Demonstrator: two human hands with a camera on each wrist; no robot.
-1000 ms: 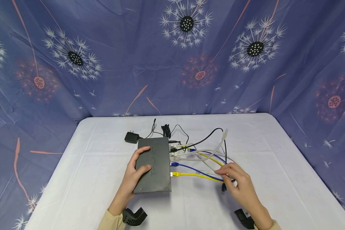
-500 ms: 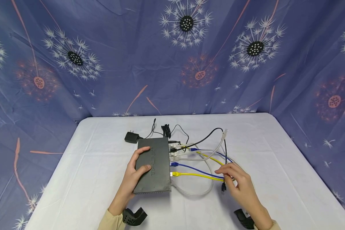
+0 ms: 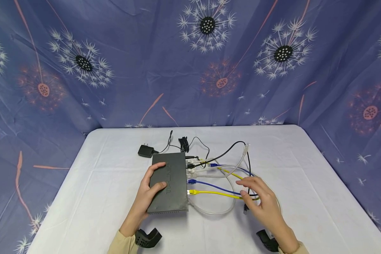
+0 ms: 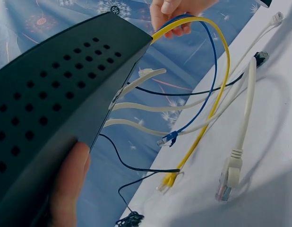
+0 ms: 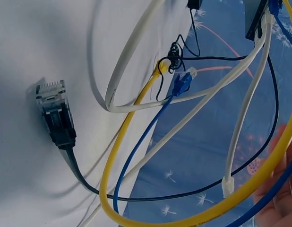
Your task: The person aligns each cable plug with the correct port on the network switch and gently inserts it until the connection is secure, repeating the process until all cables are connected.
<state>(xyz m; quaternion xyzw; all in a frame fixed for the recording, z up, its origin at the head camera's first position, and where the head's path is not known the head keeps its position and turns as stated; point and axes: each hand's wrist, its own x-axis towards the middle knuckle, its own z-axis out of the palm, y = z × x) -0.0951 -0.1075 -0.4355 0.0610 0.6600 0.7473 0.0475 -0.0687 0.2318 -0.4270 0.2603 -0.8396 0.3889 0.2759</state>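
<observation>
My left hand (image 3: 143, 197) grips the near left part of a dark TP-LINK network switch (image 3: 176, 201), its thumb and index finger lying on the top face. Along the right side of the switch, plugs of white, black, blue and yellow network cables sit in the ports. By the yellow cable (image 3: 214, 193) and the blue cable (image 3: 209, 185) hovers my right hand (image 3: 263, 203), thumb and fingers apart, apparently holding nothing. A loose black plug (image 5: 58, 118) hangs near it. The left wrist view shows the vented switch side (image 4: 51, 94) and a loose white plug (image 4: 231, 172).
A black power adapter (image 3: 146, 151) and a coiled black cord (image 3: 183, 144) lie behind the switch on the white table (image 3: 108, 197). Another white plug (image 3: 246, 148) sticks up at the back right. Patterned blue cloth (image 3: 139, 63) hangs around the table.
The white cable near my right fingers has dropped into a loop in front of the switch. My right thumb and fingers have spread apart. The left hand has stayed on the switch.
</observation>
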